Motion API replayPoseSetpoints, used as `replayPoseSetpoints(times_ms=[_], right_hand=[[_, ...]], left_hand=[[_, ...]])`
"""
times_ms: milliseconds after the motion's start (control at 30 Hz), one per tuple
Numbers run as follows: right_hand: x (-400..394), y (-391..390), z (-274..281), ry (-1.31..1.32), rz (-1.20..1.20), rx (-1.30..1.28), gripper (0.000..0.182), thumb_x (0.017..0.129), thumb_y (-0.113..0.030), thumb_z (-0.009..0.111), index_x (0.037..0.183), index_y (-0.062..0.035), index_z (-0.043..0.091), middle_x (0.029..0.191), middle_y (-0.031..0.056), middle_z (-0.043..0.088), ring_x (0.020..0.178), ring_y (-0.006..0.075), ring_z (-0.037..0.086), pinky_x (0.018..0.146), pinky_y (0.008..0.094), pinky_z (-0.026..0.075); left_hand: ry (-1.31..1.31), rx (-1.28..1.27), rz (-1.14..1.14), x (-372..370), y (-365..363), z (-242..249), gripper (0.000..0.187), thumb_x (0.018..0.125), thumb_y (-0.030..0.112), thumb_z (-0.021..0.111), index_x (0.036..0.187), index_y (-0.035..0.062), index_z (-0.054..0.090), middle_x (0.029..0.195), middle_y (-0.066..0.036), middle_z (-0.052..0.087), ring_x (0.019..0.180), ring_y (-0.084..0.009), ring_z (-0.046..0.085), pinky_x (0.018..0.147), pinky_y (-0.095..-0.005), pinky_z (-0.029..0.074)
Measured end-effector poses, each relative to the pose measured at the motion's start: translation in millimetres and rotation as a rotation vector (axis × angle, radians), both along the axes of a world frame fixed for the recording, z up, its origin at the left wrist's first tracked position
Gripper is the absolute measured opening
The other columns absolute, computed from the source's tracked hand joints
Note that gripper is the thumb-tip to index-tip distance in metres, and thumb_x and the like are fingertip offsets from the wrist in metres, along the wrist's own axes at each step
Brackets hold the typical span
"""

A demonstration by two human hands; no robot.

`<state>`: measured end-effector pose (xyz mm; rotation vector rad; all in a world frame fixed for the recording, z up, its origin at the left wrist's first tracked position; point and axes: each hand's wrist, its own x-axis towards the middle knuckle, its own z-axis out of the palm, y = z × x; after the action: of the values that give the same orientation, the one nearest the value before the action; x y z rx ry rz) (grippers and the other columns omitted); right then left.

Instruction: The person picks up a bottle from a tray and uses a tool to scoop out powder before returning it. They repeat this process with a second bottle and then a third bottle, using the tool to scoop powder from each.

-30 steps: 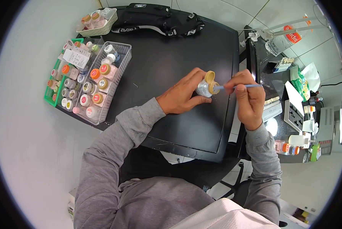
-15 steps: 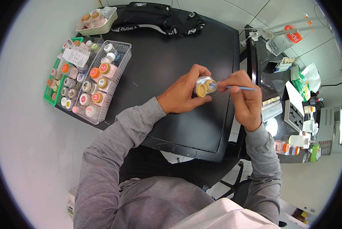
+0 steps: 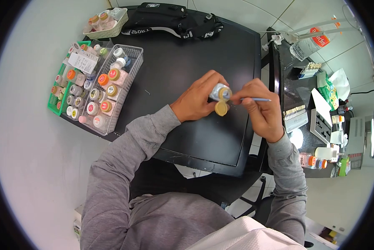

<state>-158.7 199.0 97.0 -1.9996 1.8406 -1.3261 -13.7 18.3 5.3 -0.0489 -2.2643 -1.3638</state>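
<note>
My left hand [image 3: 199, 96] is closed around a small clear jar [image 3: 215, 91] with a yellow rim. Its yellow flip lid [image 3: 221, 109] hangs open on the side toward me. Pinched in my right hand [image 3: 264, 112] is a thin pale-blue stick-like tool [image 3: 262, 99]. The fingers of that hand are close to the jar's mouth. I cannot make out the tool's tip or what kind of tool it is.
Left on the black table [image 3: 187, 141] are a grey basket [image 3: 135, 52] and a green basket [image 3: 53, 102] of small jars. A black strap-like bag [image 3: 162, 21] lies at the back. On the right counter are shade-guide racks [image 3: 296, 118], a plastic bottle [image 3: 306, 48] and wipes [image 3: 328, 91].
The jar has tipped and shifted slightly left, and its open lid now hangs lower. My right hand and the blue tool have moved a little left, following the jar.
</note>
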Motion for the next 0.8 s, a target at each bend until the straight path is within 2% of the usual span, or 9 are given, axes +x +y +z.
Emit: replayPoseSetpoints(times_ms=[133, 233, 333, 500, 600, 700, 800], right_hand=[[-3, 5, 0, -0.066, -0.043, -0.017, 0.024, 0.109, -0.02, 0.069, 0.1, -0.0011, 0.081, 0.085, 0.0087, 0.072, 0.083, 0.0258, 0.066, 0.076, 0.037, 0.051], [-2, 4, 2, -0.009, -0.04, 0.004, 0.023, 0.109, -0.02, 0.069, 0.101, -0.0016, 0.081, 0.086, 0.0086, 0.073, 0.084, 0.0263, 0.065, 0.076, 0.0375, 0.051], [-1, 5, 4, -0.003, -0.062, -0.008, 0.023, 0.11, -0.02, 0.068, 0.101, -0.0019, 0.081, 0.087, 0.008, 0.074, 0.084, 0.0261, 0.065, 0.077, 0.0376, 0.051], [-5, 6, 2, -0.002, -0.04, -0.015, 0.023, 0.111, -0.018, 0.067, 0.102, -0.0018, 0.08, 0.087, 0.0081, 0.074, 0.083, 0.0263, 0.066, 0.077, 0.0378, 0.052], [1, 5, 1, -0.212, -0.119, -0.021, 0.023, 0.111, -0.017, 0.066, 0.101, -0.0015, 0.08, 0.088, 0.0083, 0.074, 0.083, 0.0262, 0.067, 0.078, 0.0378, 0.052], [-7, 5, -4, -0.075, -0.031, 0.06, 0.023, 0.111, -0.017, 0.066, 0.102, -0.0008, 0.08, 0.089, 0.0091, 0.074, 0.084, 0.0251, 0.067, 0.077, 0.0366, 0.052], [-1, 9, -3, -0.326, -0.133, 0.0, 0.023, 0.11, -0.017, 0.067, 0.101, -0.0006, 0.08, 0.089, 0.0092, 0.074, 0.083, 0.0249, 0.066, 0.077, 0.0365, 0.052]], left_hand=[[-0.064, 0.076, -0.017, 1, 4, 1, 0.057, 0.084, 0.026, 0.098, 0.121, 0.0053, 0.059, 0.121, -0.011, 0.068, 0.103, -0.0275, 0.074, 0.084, -0.0386, 0.059], [-0.075, 0.116, 0.023, 1, -1, 3, 0.057, 0.087, 0.021, 0.094, 0.128, 0.0046, 0.058, 0.125, -0.013, 0.068, 0.11, -0.0295, 0.074, 0.09, -0.0395, 0.059], [0.037, 0.027, -0.009, 6, 5, 7, 0.053, 0.092, 0.007, 0.082, 0.137, 0.0035, 0.054, 0.127, -0.015, 0.063, 0.115, -0.0325, 0.07, 0.095, -0.0433, 0.057], [0.052, -0.018, -0.041, 4, 2, 5, 0.06, 0.095, 0.013, 0.083, 0.146, 0.0028, 0.054, 0.132, -0.014, 0.058, 0.12, -0.0327, 0.066, 0.101, -0.0427, 0.056], [0.029, -0.002, -0.025, 5, 1, 9, 0.063, 0.093, 0.017, 0.087, 0.147, 0.0041, 0.058, 0.134, -0.014, 0.058, 0.123, -0.0328, 0.065, 0.103, -0.042, 0.055], [-0.013, -0.013, -0.029, 5, 1, 7, 0.063, 0.091, 0.02, 0.091, 0.144, 0.0057, 0.061, 0.133, -0.014, 0.06, 0.124, -0.0326, 0.065, 0.103, -0.0422, 0.054], [0.022, -0.049, -0.022, 2, 3, 5, 0.061, 0.088, 0.021, 0.093, 0.138, 0.0064, 0.062, 0.13, -0.014, 0.06, 0.121, -0.0311, 0.066, 0.101, -0.0425, 0.055]])
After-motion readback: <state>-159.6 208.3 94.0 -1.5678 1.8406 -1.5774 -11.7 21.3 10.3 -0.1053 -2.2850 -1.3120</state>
